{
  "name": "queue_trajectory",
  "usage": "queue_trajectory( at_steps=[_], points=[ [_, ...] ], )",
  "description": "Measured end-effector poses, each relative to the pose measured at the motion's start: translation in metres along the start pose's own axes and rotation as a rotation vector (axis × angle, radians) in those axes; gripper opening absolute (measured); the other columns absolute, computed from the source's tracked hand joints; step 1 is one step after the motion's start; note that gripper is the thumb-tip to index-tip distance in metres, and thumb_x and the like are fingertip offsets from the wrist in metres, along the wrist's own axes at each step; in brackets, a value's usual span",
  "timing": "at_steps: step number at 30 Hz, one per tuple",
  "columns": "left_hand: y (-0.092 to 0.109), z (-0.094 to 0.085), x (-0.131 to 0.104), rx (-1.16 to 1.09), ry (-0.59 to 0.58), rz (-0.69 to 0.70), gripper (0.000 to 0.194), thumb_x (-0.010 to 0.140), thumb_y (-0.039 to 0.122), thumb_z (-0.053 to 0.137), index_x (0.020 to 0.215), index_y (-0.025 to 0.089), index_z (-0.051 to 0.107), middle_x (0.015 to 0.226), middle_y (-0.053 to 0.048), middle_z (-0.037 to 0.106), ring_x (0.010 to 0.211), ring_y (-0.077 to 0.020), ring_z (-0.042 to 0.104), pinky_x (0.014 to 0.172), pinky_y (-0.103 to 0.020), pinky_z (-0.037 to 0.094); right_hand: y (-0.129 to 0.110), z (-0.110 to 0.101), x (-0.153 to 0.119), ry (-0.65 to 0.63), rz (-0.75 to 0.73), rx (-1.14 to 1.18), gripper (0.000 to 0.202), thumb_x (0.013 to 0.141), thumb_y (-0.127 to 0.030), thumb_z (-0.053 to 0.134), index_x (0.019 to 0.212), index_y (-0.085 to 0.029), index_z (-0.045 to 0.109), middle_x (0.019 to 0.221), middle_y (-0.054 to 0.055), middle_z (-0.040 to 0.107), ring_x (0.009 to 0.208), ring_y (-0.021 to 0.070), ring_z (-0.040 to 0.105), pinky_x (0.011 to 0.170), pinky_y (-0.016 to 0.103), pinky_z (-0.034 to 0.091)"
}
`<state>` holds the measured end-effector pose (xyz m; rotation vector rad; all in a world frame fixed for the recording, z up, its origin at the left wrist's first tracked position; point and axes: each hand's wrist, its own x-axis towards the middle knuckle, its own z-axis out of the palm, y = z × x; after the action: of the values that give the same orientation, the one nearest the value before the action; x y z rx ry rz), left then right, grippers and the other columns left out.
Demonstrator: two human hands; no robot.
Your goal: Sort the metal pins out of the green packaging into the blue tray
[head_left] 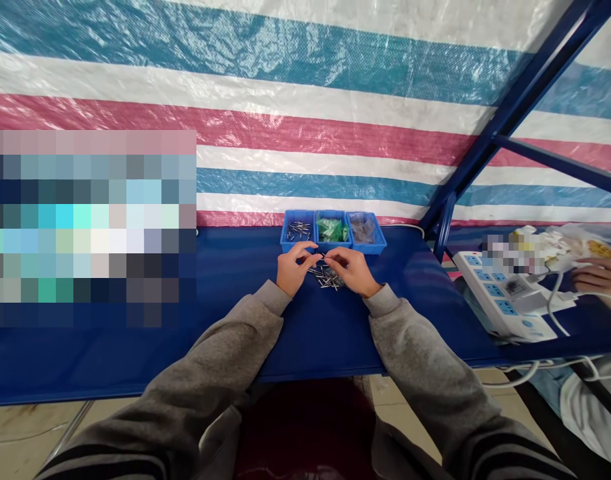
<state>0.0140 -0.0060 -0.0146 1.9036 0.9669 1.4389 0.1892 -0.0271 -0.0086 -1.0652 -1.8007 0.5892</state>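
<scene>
My left hand (294, 268) and my right hand (352, 269) meet fingertip to fingertip over the blue table, just in front of three blue bins. Both are pinched around something small and dark between them, too small to name. Under the fingers lies a loose pile of thin metal pieces (329, 280), partly covered by my hands. The left bin (287, 239) holds similar thin metal pieces (299, 231). Green plastic bags (332, 230) fill the middle bin, and a clear plastic bag (363, 228) lies in the right bin.
A white power strip (503, 297) with plugs and cables stands at the right, beyond a blue metal frame (485, 143). Another person's hand (603, 280) is at the far right edge. Striped sheeting (305, 127) hangs behind the table (225, 287); a blurred block hides the left.
</scene>
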Motion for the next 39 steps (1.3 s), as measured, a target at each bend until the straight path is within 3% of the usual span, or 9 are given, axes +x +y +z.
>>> queue_trajectory(
  at_steps=[5,8,11,17,21,25,30,32,39],
  points=[
    [-0.002,0.005,0.001,-0.183,0.025,-0.098,0.034,0.075,0.044,0.074,0.093,0.015,0.071,0.077,-0.004,0.072,0.069,-0.0162,0.067,0.067,-0.027,0.054,-0.001,0.000,0.001,-0.001,0.087,0.107,0.024,0.089,-0.041,0.054,0.082,-0.019,0.059,0.067,0.000,0.057,0.049,0.0113,0.051,0.051,0.026,0.042],
    [-0.003,0.007,0.001,-0.176,0.016,-0.087,0.031,0.077,0.044,0.072,0.084,0.014,0.073,0.079,-0.006,0.073,0.070,-0.0172,0.067,0.065,-0.028,0.056,-0.001,0.001,0.001,-0.002,0.111,0.135,0.023,0.088,-0.042,0.055,0.082,-0.020,0.058,0.067,-0.001,0.056,0.048,0.0113,0.051,0.049,0.025,0.042],
    [0.001,0.006,0.000,-0.071,0.047,0.036,0.027,0.083,0.041,0.068,0.083,0.015,0.074,0.078,-0.006,0.073,0.069,-0.0165,0.066,0.065,-0.029,0.056,0.000,0.002,0.001,0.021,0.139,0.107,0.025,0.089,-0.043,0.053,0.085,-0.020,0.060,0.068,0.000,0.059,0.048,0.0118,0.053,0.049,0.025,0.044],
    [0.008,-0.010,0.000,0.340,0.138,0.443,0.017,0.092,0.029,0.059,0.096,0.022,0.074,0.089,-0.005,0.072,0.082,-0.0172,0.065,0.077,-0.034,0.052,0.003,0.000,0.002,0.100,0.165,-0.010,0.028,0.091,-0.042,0.049,0.100,-0.020,0.064,0.070,0.002,0.065,0.051,0.0140,0.056,0.053,0.027,0.046],
    [-0.005,-0.021,0.015,0.560,0.216,0.454,0.021,0.093,0.027,0.056,0.105,0.022,0.072,0.095,-0.008,0.072,0.087,-0.0209,0.063,0.080,-0.038,0.047,0.002,-0.001,0.002,0.087,0.147,-0.041,0.027,0.091,-0.040,0.048,0.099,-0.020,0.065,0.071,0.003,0.065,0.056,0.0163,0.059,0.055,0.027,0.047],
    [-0.021,-0.022,0.025,0.721,0.078,0.335,0.032,0.096,0.031,0.050,0.121,0.018,0.064,0.112,-0.013,0.068,0.105,-0.0276,0.059,0.087,-0.042,0.044,0.004,-0.001,0.002,0.077,0.144,-0.083,0.027,0.091,-0.039,0.049,0.098,-0.019,0.065,0.070,0.003,0.065,0.056,0.0165,0.058,0.055,0.028,0.046],
    [-0.025,-0.024,0.020,0.596,-0.397,0.414,0.022,0.094,0.029,0.049,0.102,0.018,0.067,0.096,-0.007,0.069,0.091,-0.0201,0.062,0.084,-0.031,0.047,0.005,-0.002,0.002,0.081,0.116,-0.109,0.025,0.091,-0.037,0.049,0.090,-0.019,0.067,0.071,0.004,0.067,0.059,0.0167,0.059,0.056,0.027,0.045],
    [-0.025,-0.027,0.018,0.624,-0.533,0.418,0.016,0.090,0.029,0.055,0.096,0.019,0.067,0.092,-0.006,0.069,0.087,-0.0201,0.062,0.078,-0.030,0.048,0.005,-0.002,0.002,0.079,0.104,-0.118,0.026,0.091,-0.037,0.049,0.086,-0.019,0.067,0.072,0.004,0.067,0.060,0.0168,0.059,0.056,0.027,0.044],
    [-0.036,-0.027,0.016,0.674,-0.648,0.341,0.010,0.086,0.024,0.056,0.087,0.020,0.066,0.086,-0.005,0.065,0.082,-0.0190,0.062,0.069,-0.028,0.048,0.004,-0.002,0.002,0.067,0.086,-0.164,0.030,0.092,-0.039,0.047,0.081,-0.019,0.067,0.071,0.004,0.067,0.059,0.0164,0.057,0.058,0.028,0.043]
  ],
)
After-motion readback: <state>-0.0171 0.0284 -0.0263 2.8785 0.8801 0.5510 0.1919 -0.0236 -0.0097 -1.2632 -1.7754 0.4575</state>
